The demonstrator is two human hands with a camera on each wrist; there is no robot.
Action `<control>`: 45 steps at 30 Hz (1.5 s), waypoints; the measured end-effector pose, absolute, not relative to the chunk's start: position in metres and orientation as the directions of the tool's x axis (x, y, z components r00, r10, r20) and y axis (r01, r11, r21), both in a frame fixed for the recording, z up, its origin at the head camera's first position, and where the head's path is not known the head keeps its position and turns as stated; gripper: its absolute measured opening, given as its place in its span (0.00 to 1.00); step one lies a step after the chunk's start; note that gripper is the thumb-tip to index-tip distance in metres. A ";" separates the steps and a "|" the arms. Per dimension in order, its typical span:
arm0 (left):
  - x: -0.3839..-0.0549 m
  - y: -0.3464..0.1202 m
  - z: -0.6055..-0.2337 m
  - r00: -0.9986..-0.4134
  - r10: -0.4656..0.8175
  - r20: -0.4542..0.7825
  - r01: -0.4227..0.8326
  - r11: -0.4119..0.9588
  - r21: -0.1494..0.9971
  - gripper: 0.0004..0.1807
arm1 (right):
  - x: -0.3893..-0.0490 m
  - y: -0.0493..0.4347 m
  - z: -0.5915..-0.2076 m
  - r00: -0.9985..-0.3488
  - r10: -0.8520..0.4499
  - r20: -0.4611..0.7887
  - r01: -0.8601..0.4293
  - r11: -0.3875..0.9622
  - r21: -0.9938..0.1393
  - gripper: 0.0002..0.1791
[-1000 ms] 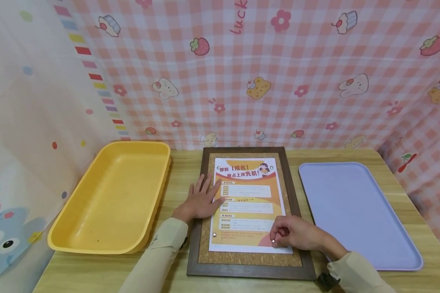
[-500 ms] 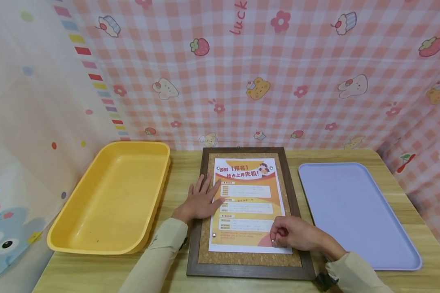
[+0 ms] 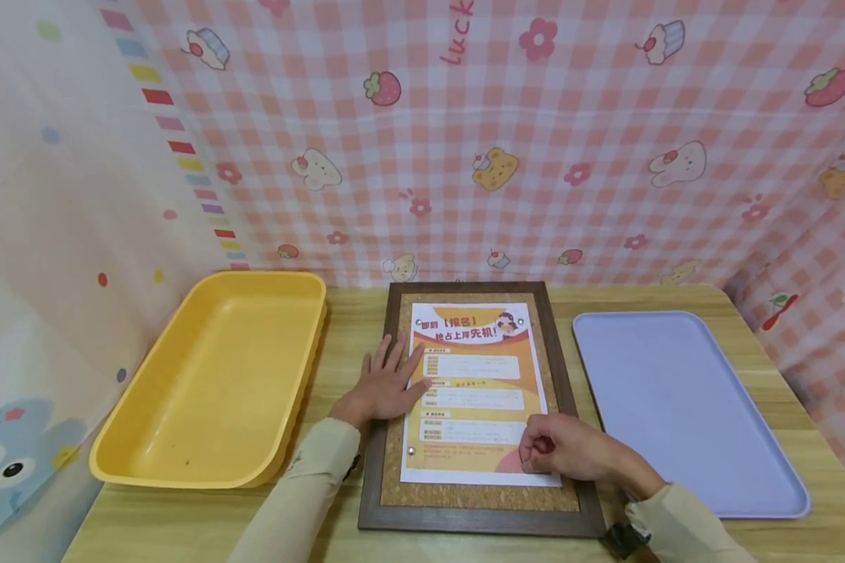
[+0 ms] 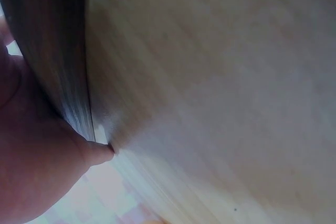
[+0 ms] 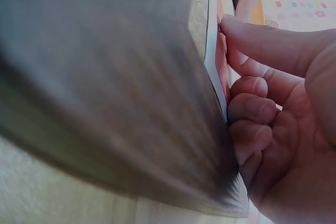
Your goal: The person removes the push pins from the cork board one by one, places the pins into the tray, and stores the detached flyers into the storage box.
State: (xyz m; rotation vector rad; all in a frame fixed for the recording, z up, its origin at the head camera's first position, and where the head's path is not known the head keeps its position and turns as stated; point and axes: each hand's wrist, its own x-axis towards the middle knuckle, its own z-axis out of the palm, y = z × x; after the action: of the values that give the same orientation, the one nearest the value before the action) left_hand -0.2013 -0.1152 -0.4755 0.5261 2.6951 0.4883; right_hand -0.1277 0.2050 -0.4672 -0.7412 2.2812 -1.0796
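A printed poster (image 3: 472, 461) lies on a cork board (image 3: 465, 496) with a dark wooden frame (image 3: 479, 520). Silver thumbtacks (image 3: 411, 451) sit at its two top corners and lower left corner. My left hand (image 3: 383, 385) rests with spread fingers across the board's left side and the poster's edge. At the poster's lower right corner, my right hand (image 3: 566, 448) pinches a thumbtack between thumb and forefinger, close against the paper; the tack is now mostly hidden by the fingers. In the right wrist view the thumb (image 5: 262, 40) presses at the paper, the other fingers curled against it.
A deep yellow tray (image 3: 303, 391) stands to the left of the board. On the right lies a flat lilac tray (image 3: 683, 407). Both are on the wooden table (image 3: 345, 328), with a pink checked cloth (image 3: 436, 117) hanging behind.
Both hands stay almost in place. The silver glint of the thumbtack at my right fingertips, visible earlier, is now covered by the fingers.
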 end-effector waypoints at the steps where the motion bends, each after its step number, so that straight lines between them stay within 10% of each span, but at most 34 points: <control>1: -0.202 -0.115 -0.475 -0.868 0.413 -0.277 0.290 0.873 0.393 0.37 | -0.128 0.205 -0.467 -0.725 -0.656 -0.209 -0.254 0.537 -0.805 0.06; 45: -0.202 -0.117 -0.479 -0.863 0.419 -0.284 0.278 0.861 0.425 0.37 | -0.131 0.210 -0.469 -0.671 -0.717 -0.189 -0.254 0.462 -0.850 0.05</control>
State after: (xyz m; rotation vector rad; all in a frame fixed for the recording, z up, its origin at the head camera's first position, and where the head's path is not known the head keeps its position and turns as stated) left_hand -0.2025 -0.1172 -0.4790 0.5183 2.6653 0.5300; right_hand -0.1314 0.2096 -0.4689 -0.8063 2.1791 -1.1394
